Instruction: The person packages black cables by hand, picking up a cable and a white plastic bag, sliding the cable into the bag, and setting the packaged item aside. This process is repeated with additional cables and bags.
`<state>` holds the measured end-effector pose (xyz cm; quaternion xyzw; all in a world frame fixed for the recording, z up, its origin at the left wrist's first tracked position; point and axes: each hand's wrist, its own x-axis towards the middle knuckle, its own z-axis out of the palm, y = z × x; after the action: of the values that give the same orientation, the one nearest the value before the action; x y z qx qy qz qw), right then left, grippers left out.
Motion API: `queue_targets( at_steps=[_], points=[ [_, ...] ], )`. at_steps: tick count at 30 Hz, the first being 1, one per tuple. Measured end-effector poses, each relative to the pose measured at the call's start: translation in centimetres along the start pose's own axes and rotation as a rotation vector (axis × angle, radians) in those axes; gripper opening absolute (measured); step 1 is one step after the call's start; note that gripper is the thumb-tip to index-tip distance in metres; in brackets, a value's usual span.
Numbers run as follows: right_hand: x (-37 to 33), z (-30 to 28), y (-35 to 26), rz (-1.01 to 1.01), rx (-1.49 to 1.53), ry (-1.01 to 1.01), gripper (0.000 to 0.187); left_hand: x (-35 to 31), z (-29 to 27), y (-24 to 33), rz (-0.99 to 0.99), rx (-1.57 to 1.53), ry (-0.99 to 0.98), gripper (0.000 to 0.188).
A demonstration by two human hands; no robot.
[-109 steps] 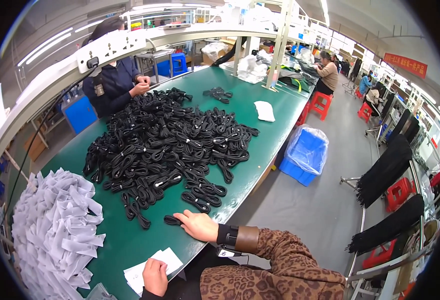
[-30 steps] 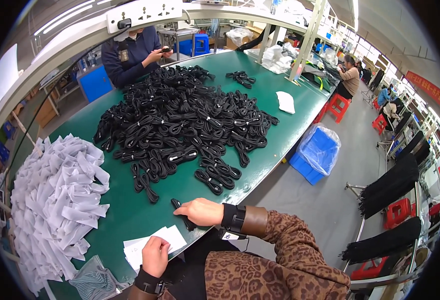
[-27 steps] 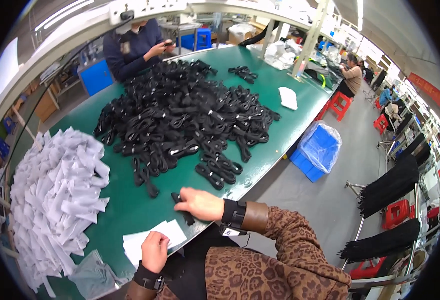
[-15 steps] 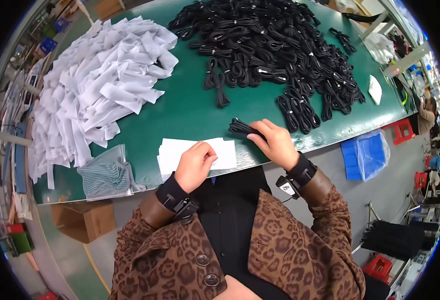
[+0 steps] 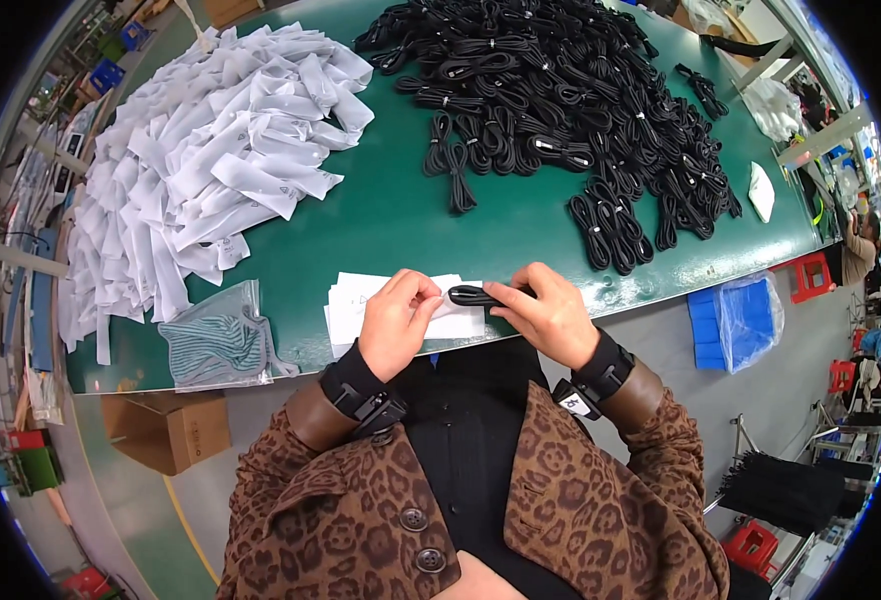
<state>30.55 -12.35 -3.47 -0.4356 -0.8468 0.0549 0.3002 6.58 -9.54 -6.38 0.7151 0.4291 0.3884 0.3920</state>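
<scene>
My right hand (image 5: 545,310) is closed on a coiled black cable (image 5: 472,296), gripping it by its right end. The cable's looped left end points at my left hand (image 5: 398,318). Thumb and fingertips of my left hand pinch the edge of a thin white bag (image 5: 444,304), right beside the cable's loop. Whether the loop has entered the bag's mouth is hard to see. Beneath both hands, a loose stack of flat white bags (image 5: 348,300) lies near the table's front edge, partly hidden by my left hand.
Filled white bags (image 5: 200,170) are heaped on the left of the green table (image 5: 360,225). Bundled black cables (image 5: 550,90) form a large pile at the back. A clear bag with striped cloth (image 5: 218,345) lies front left. A cardboard box (image 5: 170,430) and blue bin (image 5: 725,325) stand below.
My right hand has brought the black cable left and down, over the white stack to my left fingertips. My left hand stays at the stack, now pinching a bag's edge.
</scene>
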Motion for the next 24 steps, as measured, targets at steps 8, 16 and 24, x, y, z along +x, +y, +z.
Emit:
queue_targets(
  at_steps=[8,16,24],
  points=[
    [-0.2,0.3,0.5,0.000,0.015,-0.029,0.038,0.1,0.0,0.2,0.026,-0.021,0.004,0.008],
    [0.3,0.6,0.3,-0.102,-0.026,-0.060,0.031,0.3,-0.4,1.4,0.219,0.056,-0.082,0.011],
    [0.2,2.5,-0.6,0.675,0.856,-0.204,0.022,0.8,-0.9,1.5,0.428,0.195,-0.133,0.018]
  ],
)
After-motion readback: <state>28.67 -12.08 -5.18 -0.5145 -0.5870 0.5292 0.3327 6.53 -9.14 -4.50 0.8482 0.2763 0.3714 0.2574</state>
